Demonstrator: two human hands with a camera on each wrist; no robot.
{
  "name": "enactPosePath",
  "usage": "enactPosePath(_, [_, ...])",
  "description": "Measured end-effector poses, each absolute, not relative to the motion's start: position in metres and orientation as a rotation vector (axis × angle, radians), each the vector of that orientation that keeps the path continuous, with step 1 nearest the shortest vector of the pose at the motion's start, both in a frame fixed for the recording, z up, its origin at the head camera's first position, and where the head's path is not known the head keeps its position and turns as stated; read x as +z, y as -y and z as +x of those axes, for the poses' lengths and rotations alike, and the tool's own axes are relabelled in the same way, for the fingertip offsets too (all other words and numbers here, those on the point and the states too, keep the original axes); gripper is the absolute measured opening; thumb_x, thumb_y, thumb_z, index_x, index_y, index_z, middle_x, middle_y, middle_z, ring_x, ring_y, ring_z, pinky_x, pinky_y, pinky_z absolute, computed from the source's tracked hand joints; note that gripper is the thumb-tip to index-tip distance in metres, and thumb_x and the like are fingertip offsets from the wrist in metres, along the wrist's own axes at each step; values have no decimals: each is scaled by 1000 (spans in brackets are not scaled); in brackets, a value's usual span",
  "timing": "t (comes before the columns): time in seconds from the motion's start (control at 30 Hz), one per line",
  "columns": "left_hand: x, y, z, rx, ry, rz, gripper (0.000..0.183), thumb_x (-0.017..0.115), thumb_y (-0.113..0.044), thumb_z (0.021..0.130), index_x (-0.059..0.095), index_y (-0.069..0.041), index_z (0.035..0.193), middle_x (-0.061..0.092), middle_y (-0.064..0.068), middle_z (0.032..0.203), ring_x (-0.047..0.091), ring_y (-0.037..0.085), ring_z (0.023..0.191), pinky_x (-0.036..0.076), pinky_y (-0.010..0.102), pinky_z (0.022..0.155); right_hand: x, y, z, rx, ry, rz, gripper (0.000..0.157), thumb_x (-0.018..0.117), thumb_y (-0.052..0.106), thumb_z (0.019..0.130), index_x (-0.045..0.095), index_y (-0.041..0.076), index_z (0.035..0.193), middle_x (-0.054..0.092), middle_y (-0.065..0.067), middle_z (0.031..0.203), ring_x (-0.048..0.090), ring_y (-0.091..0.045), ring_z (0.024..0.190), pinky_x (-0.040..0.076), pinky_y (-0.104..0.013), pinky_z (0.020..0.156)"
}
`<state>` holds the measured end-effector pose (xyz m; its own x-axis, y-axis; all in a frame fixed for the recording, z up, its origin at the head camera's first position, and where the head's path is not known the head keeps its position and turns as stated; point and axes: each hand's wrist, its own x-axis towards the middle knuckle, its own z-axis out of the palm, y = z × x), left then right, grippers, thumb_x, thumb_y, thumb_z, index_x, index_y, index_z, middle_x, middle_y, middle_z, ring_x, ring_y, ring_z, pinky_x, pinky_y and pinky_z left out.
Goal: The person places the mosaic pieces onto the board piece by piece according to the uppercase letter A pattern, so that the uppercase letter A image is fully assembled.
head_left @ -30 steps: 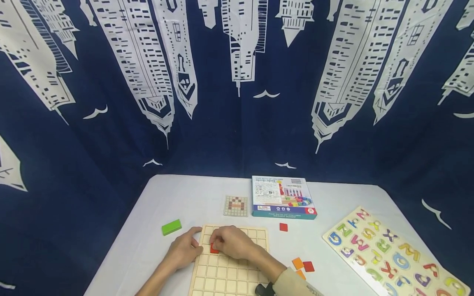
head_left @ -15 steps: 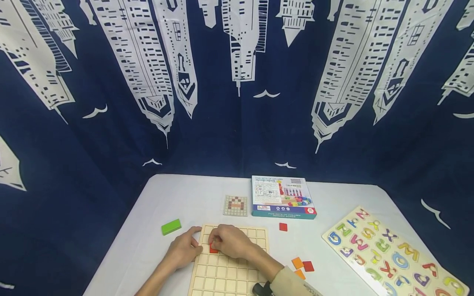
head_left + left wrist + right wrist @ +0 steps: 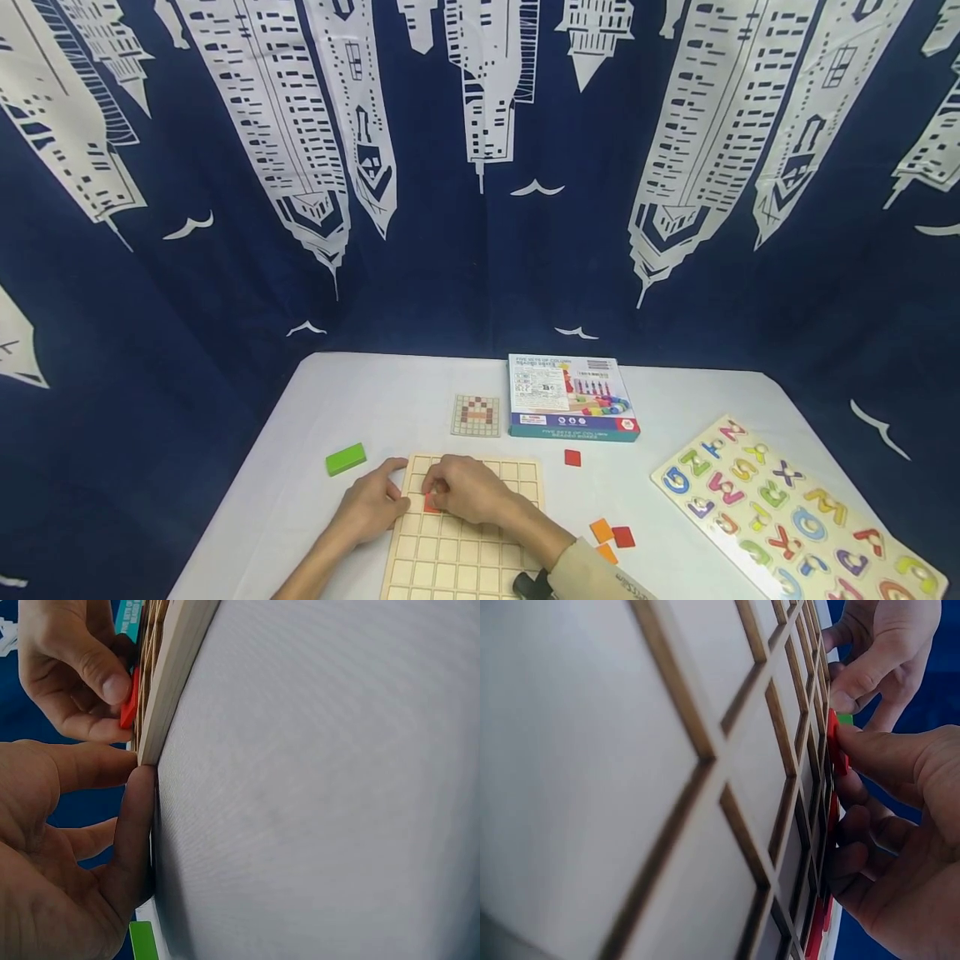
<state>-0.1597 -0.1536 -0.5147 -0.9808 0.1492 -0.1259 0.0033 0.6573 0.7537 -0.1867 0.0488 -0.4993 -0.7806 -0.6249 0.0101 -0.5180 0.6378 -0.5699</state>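
Note:
A pale wooden grid board (image 3: 426, 550) lies on the white table. My left hand (image 3: 369, 505) grips its left edge near the far corner, with thumb and forefinger against the wood in the left wrist view. My right hand (image 3: 474, 492) reaches over the board and pinches a small red square tile (image 3: 836, 742) between thumb and fingers. From the head, that tile is half covered by the fingers, over a square near the upper left. The right wrist view shows more red pieces (image 3: 817, 926) low on the board, mostly hidden behind the right hand from the head.
Right of the board lie two orange tiles (image 3: 602, 531) and a red tile (image 3: 623, 537); another red tile (image 3: 573, 458) lies farther back. A green block (image 3: 346, 460) sits left, a pattern card (image 3: 476, 416) and box (image 3: 573, 398) behind, a letter puzzle (image 3: 795, 508) right.
Both hands stay almost in place, the left at the board's edge and the right pinching the red tile. The whole head view shifts only very slightly.

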Motion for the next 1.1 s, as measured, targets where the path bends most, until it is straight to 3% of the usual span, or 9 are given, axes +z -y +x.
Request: enactPosePath(1.1, [-515, 153, -160, 1242, -2690, 125, 67, 73, -6, 81, 49, 2, 143, 61, 3, 78, 61, 14, 58, 49, 31, 52, -503, -55, -185, -849, -2682, -994, 18, 78, 18, 85, 78, 21, 103, 61, 14, 87, 51, 3, 75, 45, -17, 69])
